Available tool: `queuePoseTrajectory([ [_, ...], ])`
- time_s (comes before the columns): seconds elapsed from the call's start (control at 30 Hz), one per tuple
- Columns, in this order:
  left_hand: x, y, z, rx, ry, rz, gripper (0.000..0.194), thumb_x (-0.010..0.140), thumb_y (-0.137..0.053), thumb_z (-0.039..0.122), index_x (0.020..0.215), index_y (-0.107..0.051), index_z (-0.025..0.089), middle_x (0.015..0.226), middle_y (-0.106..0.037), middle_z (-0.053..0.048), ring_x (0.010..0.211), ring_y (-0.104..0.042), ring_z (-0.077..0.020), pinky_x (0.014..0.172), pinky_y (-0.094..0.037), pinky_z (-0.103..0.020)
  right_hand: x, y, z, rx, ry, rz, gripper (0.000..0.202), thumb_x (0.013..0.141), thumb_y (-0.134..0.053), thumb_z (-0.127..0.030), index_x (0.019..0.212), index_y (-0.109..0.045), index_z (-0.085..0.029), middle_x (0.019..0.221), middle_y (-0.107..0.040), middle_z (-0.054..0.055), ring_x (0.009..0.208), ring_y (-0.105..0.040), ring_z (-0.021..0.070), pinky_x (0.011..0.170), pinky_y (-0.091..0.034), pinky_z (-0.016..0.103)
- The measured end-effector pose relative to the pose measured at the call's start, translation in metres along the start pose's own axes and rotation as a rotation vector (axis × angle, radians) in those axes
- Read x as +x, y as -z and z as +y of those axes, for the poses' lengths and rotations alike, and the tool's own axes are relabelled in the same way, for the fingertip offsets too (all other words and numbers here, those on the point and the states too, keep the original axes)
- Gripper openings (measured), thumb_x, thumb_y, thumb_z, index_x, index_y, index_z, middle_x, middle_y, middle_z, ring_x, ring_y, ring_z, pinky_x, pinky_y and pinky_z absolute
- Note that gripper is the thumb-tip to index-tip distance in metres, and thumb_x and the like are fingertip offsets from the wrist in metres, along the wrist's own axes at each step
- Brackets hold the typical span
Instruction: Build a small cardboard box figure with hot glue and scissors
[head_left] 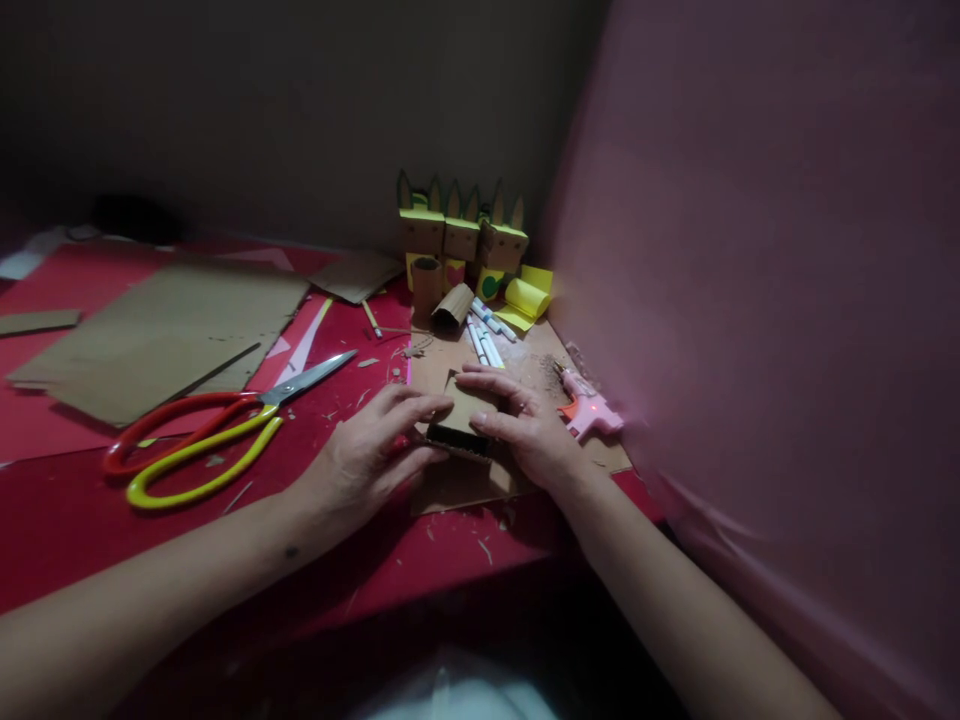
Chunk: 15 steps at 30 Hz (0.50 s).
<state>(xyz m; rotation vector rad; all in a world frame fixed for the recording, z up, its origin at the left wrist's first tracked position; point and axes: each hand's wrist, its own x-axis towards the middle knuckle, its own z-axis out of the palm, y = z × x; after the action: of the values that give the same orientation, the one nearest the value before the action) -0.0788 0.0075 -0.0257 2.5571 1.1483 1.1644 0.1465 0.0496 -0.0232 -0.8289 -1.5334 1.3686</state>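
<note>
At left of the frame, on the red table (67,540), a large cardboard sheet (161,335), then scissors (217,425) with red and yellow handles. Just right of center, left hand (375,450) and right hand (521,425), fingers spread flat, pressing a small cardboard piece (465,420) from either side, not gripping it. Behind, markers (486,335) and cardboard boxes (459,235). Further right, pink glue gun (591,410) beside the pink wall (787,300).

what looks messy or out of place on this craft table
Cardboard scraps and shavings are strewn over the red table around both hands. The pink glue gun lies on its side beside the right hand, with a red light showing on it. The scissors lie open near the left hand.
</note>
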Motion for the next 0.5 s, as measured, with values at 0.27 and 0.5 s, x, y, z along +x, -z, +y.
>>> queuePoseTrajectory([
  [0.27, 0.0056, -0.0003, -0.0013, 0.041, -0.051, 0.003, 0.022, 0.103, -0.059, 0.027, 0.121, -0.067, 0.017, 0.111, -0.067, -0.01, 0.098, -0.074, -0.0198, 0.082, -0.062, -0.026, -0.0029, 0.0013, -0.003, -0.047, 0.034, -0.033, 0.035, 0.075, -0.084, -0.03, 0.11, -0.081, -0.032, 0.149, -0.062, 0.005, 0.146, -0.049, 0.0289, 0.126, -0.03, 0.05],
  [0.5, 0.0052, -0.0017, -0.0006, 0.055, -0.062, 0.006, 0.021, 0.104, -0.058, 0.028, 0.12, -0.068, 0.018, 0.11, -0.068, -0.008, 0.094, -0.073, -0.017, 0.079, -0.061, -0.023, -0.0042, 0.004, -0.004, -0.101, 0.086, -0.06, 0.034, 0.077, -0.084, -0.032, 0.111, -0.081, -0.031, 0.148, -0.062, 0.006, 0.146, -0.05, 0.0274, 0.127, -0.029, 0.048],
])
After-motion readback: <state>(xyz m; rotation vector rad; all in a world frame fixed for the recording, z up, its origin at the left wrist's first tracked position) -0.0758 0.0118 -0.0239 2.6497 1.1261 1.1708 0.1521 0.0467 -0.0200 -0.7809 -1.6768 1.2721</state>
